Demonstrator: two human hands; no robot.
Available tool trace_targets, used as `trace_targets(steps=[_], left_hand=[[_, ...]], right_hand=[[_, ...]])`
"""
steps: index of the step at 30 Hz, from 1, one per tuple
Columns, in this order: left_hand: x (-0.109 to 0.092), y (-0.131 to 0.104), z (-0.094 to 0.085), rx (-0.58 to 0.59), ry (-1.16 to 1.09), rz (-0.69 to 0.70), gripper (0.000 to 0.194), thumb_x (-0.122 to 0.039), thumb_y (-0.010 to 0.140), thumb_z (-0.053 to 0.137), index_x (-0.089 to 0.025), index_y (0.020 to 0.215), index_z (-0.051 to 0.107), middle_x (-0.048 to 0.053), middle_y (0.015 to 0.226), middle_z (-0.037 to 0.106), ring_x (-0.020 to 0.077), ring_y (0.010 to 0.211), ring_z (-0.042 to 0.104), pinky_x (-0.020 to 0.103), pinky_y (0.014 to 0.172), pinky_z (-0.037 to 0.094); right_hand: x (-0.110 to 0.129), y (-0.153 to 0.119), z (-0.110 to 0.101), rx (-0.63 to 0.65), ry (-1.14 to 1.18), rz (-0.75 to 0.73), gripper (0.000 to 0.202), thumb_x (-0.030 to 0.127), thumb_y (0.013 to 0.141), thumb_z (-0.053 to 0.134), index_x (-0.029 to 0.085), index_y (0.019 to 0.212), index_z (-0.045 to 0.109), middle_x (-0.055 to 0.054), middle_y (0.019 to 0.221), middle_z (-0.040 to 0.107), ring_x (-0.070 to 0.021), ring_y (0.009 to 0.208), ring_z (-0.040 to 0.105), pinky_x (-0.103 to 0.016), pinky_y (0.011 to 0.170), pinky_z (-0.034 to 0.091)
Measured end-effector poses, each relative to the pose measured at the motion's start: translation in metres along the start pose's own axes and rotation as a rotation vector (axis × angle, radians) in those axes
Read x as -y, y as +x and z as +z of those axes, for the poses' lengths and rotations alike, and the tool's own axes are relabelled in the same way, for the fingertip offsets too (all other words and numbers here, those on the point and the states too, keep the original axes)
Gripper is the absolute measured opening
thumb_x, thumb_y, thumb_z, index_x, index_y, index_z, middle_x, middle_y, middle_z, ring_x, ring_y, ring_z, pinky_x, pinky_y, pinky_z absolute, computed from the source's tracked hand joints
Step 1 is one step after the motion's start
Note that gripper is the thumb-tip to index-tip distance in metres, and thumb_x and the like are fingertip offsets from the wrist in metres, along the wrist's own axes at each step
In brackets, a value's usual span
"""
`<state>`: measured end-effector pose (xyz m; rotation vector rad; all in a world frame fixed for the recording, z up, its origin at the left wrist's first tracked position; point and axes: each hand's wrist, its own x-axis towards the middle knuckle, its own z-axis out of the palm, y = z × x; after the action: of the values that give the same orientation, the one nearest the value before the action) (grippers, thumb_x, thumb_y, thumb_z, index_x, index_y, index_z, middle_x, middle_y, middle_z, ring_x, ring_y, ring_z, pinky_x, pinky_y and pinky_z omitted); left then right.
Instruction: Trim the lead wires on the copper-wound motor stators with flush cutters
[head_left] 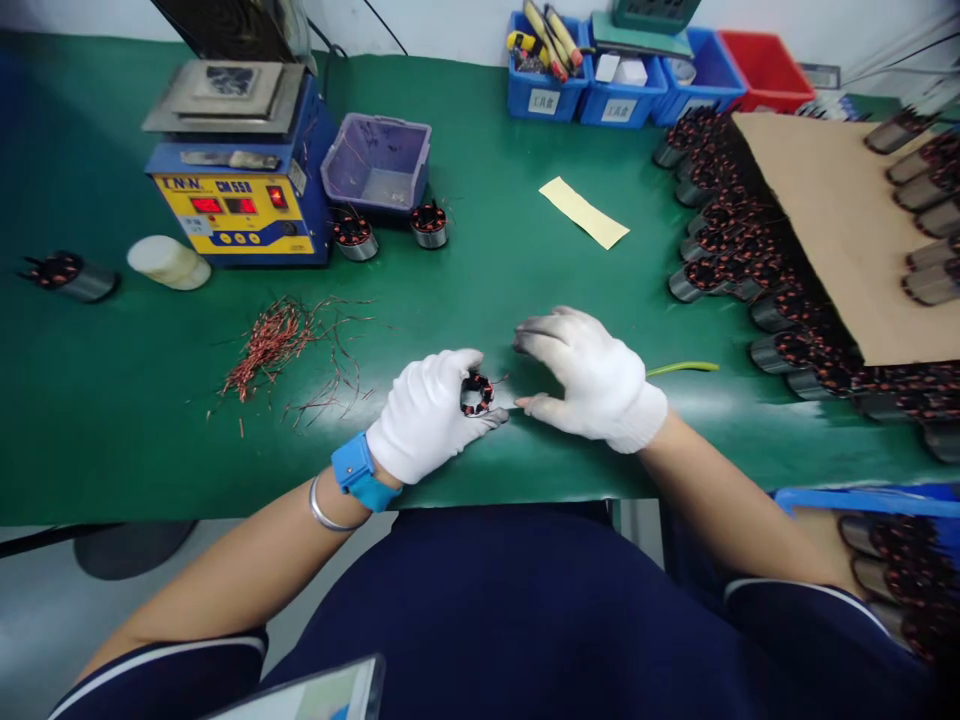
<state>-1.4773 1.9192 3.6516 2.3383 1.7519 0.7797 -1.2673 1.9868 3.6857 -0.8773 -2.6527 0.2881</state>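
Note:
A small round motor stator [478,394] with black and copper-coloured windings is held near the table's front edge. My left hand [427,415], in a white glove, is wrapped round its left side. To the right of the stator, my right hand [581,375], also gloved, has its thumb and fingers apart with nothing between them. A thin wire end sticks out from the stator towards it. Left of my left hand lies a pile of cut copper wires [270,345]. A green-yellow tube [684,368] rests just right of my right hand.
A blue and yellow soldering unit [240,205], a purple bin [379,160] and two stators [355,236] stand at the back left. Many stators [705,275] crowd the right around cardboard [847,220]. A paper strip [583,212] lies mid-table; blue boxes [544,98] line the back.

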Motion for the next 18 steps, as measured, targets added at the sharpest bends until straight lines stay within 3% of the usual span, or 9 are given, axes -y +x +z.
trace_targets(steps=[3,6,9,11,15,16,18], left_hand=[[-0.002,0.002,-0.001,-0.025,-0.126,-0.069,0.066,-0.058,0.074,0.068,-0.015,0.12,0.048,0.011,0.107,0.065,0.0273,0.098,0.064,0.039,0.086,0.05],[-0.003,0.004,-0.005,0.072,-0.21,-0.075,0.053,-0.048,0.08,0.065,-0.016,0.119,0.049,0.01,0.108,0.064,0.0252,0.099,0.064,0.038,0.085,0.051],[-0.001,0.006,-0.009,0.13,-0.191,-0.048,0.047,-0.044,0.08,0.063,-0.015,0.116,0.052,0.01,0.105,0.064,0.0258,0.096,0.062,0.04,0.083,0.051],[0.001,0.007,-0.013,0.168,-0.166,-0.054,0.037,-0.041,0.08,0.061,-0.017,0.107,0.057,0.008,0.099,0.063,0.0252,0.092,0.061,0.04,0.08,0.05],[0.004,0.011,-0.017,0.244,-0.144,-0.152,0.015,-0.032,0.077,0.057,-0.02,0.085,0.062,0.006,0.091,0.062,0.0249,0.088,0.059,0.04,0.076,0.049],[0.004,0.012,-0.018,0.267,-0.145,-0.17,0.013,-0.03,0.076,0.056,-0.02,0.083,0.062,0.006,0.09,0.063,0.0251,0.089,0.058,0.04,0.077,0.048],[0.004,0.015,-0.019,0.315,-0.152,-0.194,0.012,-0.03,0.076,0.056,-0.022,0.081,0.062,0.005,0.088,0.064,0.0254,0.09,0.057,0.041,0.078,0.047]], right_hand=[[0.015,0.008,0.011,0.089,-0.281,-0.103,0.028,0.028,0.091,0.048,0.016,0.111,0.064,-0.012,0.114,0.066,-0.0262,0.105,0.058,-0.055,0.11,0.024],[0.026,0.017,0.018,0.264,-0.391,-0.114,0.033,0.013,0.093,0.036,0.017,0.093,0.068,-0.007,0.087,0.069,-0.0205,0.079,0.061,-0.05,0.107,0.031],[0.021,0.019,0.005,0.37,-0.417,-0.093,0.031,0.011,0.09,0.039,0.015,0.091,0.069,-0.008,0.082,0.069,-0.0201,0.075,0.06,-0.046,0.106,0.034],[0.009,0.011,-0.015,0.391,-0.459,0.01,0.029,0.011,0.088,0.041,0.013,0.092,0.07,-0.01,0.082,0.069,-0.0209,0.077,0.061,-0.043,0.101,0.038],[-0.023,-0.038,-0.059,0.342,-0.412,0.309,0.031,0.034,0.093,0.044,0.016,0.104,0.067,-0.013,0.096,0.068,-0.0227,0.082,0.063,-0.036,0.075,0.049],[-0.03,-0.055,-0.066,0.343,-0.399,0.359,0.041,0.045,0.09,0.05,0.016,0.116,0.063,-0.015,0.11,0.066,-0.0248,0.09,0.064,-0.036,0.075,0.049],[-0.044,-0.093,-0.072,0.403,-0.421,0.378,0.086,0.062,0.072,0.065,0.011,0.139,0.046,-0.023,0.137,0.049,-0.0348,0.118,0.053,-0.041,0.087,0.049]])
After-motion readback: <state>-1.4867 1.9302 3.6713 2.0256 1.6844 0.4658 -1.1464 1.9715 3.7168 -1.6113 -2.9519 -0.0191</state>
